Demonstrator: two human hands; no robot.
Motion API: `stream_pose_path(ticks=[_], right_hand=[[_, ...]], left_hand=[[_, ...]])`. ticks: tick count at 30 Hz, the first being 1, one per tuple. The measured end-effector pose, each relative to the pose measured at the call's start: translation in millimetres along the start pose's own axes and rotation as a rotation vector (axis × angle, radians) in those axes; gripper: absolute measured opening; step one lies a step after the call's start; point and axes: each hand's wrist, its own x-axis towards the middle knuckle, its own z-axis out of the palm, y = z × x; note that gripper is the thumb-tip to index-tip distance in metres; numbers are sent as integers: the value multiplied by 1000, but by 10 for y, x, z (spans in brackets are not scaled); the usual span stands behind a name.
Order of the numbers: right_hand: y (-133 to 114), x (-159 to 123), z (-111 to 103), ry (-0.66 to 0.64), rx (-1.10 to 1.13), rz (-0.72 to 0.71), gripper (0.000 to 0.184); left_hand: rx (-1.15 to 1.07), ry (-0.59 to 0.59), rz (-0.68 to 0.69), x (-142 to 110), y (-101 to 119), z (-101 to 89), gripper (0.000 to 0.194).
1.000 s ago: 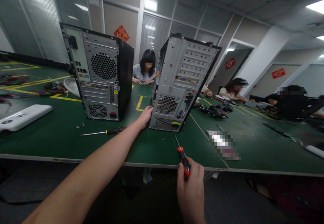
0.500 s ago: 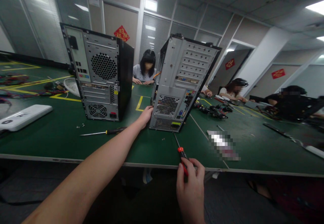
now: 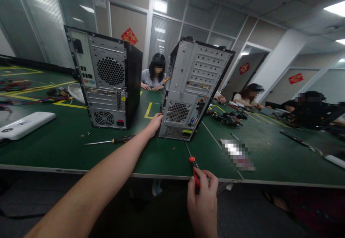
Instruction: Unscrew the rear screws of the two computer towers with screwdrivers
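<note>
A silver computer case [image 3: 179, 91] stands at centre, tilted in view, its back panel toward me. My left hand [image 3: 155, 122] holds the lower left edge of this case, its fingertips partly hidden behind it. In my right hand [image 3: 202, 198] is a red-and-black screwdriver [image 3: 192, 162], gripped by the handle between thumb and fingers. Its tip meets the bottom rear edge of the case; whether it sits on a screw is too small to tell. A few tiny screws [image 3: 173, 148] lie on the green table just left of the shaft.
A second computer case [image 3: 107, 76] stands at left, with a yellow-and-black screwdriver [image 3: 104, 141] before it. A white power bank-like box [image 3: 27, 125] lies far left. Black cables [image 3: 226, 117] and a blurred-out flat object [image 3: 238, 154] are at right. Several people sit around the table [image 3: 107, 162].
My right fingers have shifted around the screwdriver handle, while its tip stays at the same spot. My left hand and both cases have hardly moved.
</note>
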Motion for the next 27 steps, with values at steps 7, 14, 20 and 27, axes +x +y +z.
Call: stream_pose_path(ticks=[7,14,20,27], right_hand=[[-25,6,0,-19,26,32,32],[-17,9,4,-18,14,49,34],[-14,13,-1,-19,-13,54,35],[-26,16,10,27,15,-28,28]], left_hand=[[8,11,15,51,-44,0,35],[-1,13,14,49,-45,5,33],[-14,1,-8,20,-15,4,35],[16,-7,-17,28,-17,-14,39]])
